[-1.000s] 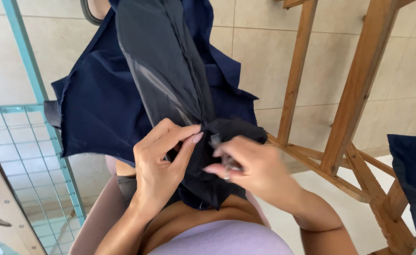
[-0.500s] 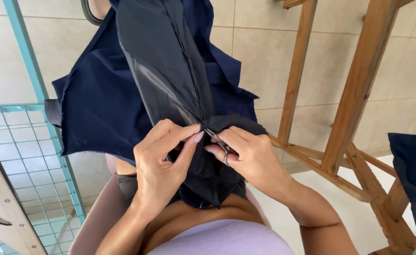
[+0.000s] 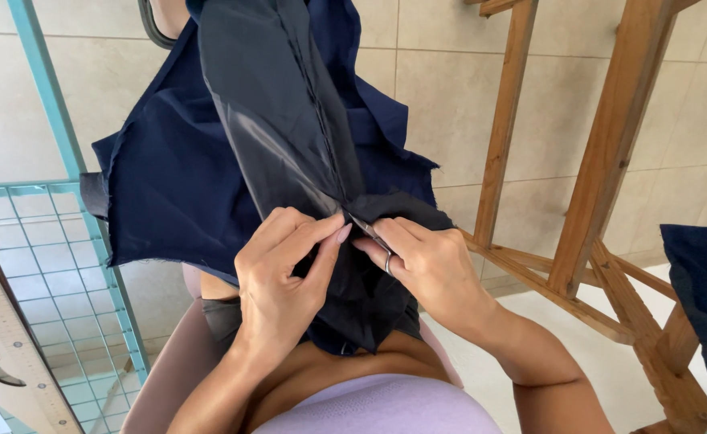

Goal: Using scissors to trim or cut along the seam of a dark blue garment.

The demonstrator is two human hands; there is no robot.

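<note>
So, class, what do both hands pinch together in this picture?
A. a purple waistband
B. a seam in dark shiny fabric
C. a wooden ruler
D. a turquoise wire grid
B: the left hand and the right hand meet with fingertips on the seam of the dark shiny fabric, over navy cloth.

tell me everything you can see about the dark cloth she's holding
The dark navy and black fabric piece is a soft woven cloth with a glossier black lining panel lying over a matte navy layer. A stitched seam runs down the lining, and the navy edges look raw and frayed. It drapes from the top of the view down onto the lap. The left hand pinches it at the seam, and the right hand works a small metal tool there.
</note>
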